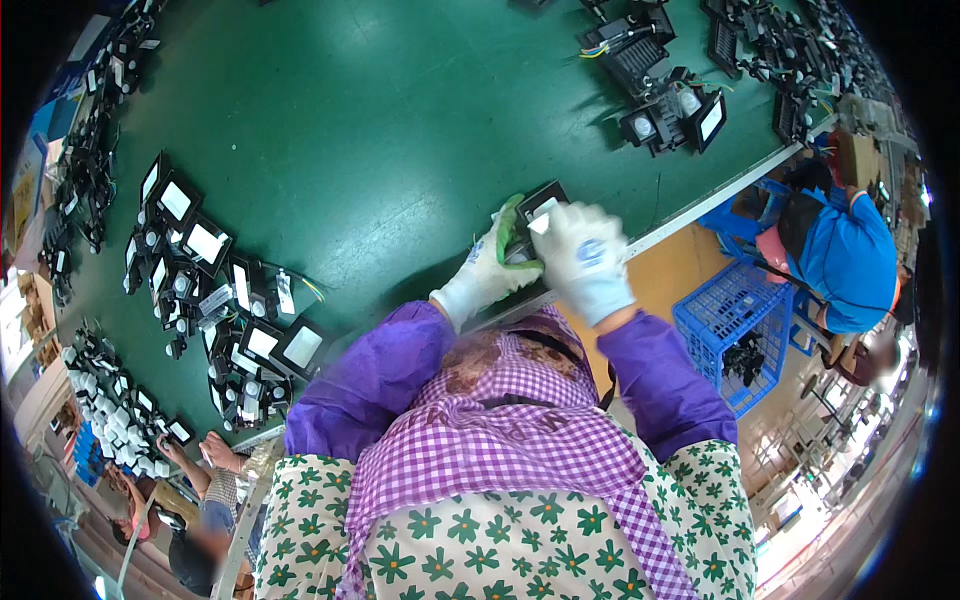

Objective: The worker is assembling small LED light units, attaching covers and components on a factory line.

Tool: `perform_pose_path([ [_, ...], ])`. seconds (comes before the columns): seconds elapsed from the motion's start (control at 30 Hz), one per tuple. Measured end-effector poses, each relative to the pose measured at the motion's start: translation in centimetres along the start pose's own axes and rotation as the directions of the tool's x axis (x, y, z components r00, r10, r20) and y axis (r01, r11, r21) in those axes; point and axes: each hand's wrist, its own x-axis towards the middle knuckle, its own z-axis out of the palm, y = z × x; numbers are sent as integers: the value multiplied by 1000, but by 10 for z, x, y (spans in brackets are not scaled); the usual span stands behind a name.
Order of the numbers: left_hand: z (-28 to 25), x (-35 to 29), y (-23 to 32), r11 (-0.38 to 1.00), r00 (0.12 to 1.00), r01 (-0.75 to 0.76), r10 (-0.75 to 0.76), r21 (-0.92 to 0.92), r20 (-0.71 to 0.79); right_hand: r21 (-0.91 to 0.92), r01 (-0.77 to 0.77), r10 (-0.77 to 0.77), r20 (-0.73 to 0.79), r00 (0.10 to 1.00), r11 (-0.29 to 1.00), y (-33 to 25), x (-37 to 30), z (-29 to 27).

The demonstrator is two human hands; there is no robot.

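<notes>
A small black floodlight (543, 195) with a pale front panel is held at the table's near edge, in front of my body. My left hand (490, 265), in a white glove with a green palm, is closed round its left side. Over the right side of the light is my right hand (585, 255), in a white glove and slightly blurred. Its fingers are curled down against the panel. A bit of white shows at the fingertips, and I cannot make out whether it is a thing or the glove.
On the green table (330, 130), black floodlights with sensors (205, 245) lie heaped at left. More floodlights (665, 110) sit at the far right. A blue plastic crate (735, 330) stands right of me, near a person in blue (850, 250). Another person's hand (222, 452) is at lower left.
</notes>
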Motion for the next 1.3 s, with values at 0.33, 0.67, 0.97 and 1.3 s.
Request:
perform_pose_path([
  [0.33,3,2,6,983,999,-39,38,-180,-7,283,-128,141,-26,990,951,-13,51,-4],
  [0.67,-4,1,11,993,992,109,-111,43,54,214,38,-42,15,999,976,-23,57,4],
  [0.97,-1,1,14,997,999,-16,19,-75,29,260,62,-23,-151,988,964,10,60,18],
  [1.3,0,2,11,1000,997,2,-2,-3,80,277,-19,70,-176,982,961,29,35,36],
])
